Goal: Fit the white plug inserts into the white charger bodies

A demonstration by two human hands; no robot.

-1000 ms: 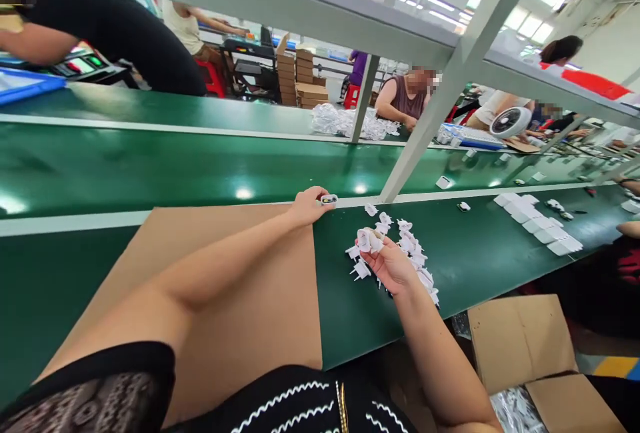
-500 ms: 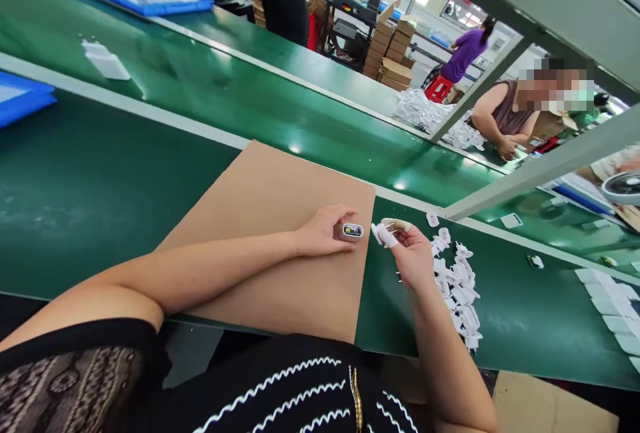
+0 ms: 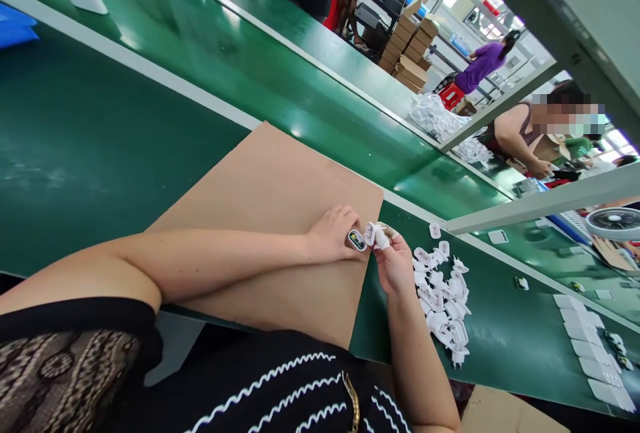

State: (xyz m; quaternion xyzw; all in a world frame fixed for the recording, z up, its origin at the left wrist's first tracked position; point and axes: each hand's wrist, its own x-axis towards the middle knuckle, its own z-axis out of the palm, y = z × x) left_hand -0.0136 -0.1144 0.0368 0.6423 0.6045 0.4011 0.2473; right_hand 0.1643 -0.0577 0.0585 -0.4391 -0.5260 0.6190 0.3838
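Observation:
My left hand point(image 3: 334, 233) is closed around a white charger housing point(image 3: 357, 240), its open end facing right and showing a circuit board inside. Just to the right, my right hand point(image 3: 393, 256) pinches a white plug cap point(image 3: 371, 233) close to that open end; whether the two parts touch I cannot tell. White covers sit on some right fingertips. Both hands are above the right edge of a brown cardboard sheet point(image 3: 280, 179). Beside my right forearm lies a heap of white plug caps point(image 3: 440, 293), several with pins showing.
White housings point(image 3: 583, 346) lie in a row at the far right of the green bench point(image 3: 510, 326). A green conveyor belt point(image 3: 240, 86) runs behind a pale rail. A slanted metal post point(image 3: 500, 103) and a small fan point(image 3: 613, 219) stand at the right. Co-workers sit beyond.
My right hand has brought the plug cap left, up to the housing's open end. My left hand has tilted the housing slightly. The head view has shifted, and the seated co-worker's arms have moved.

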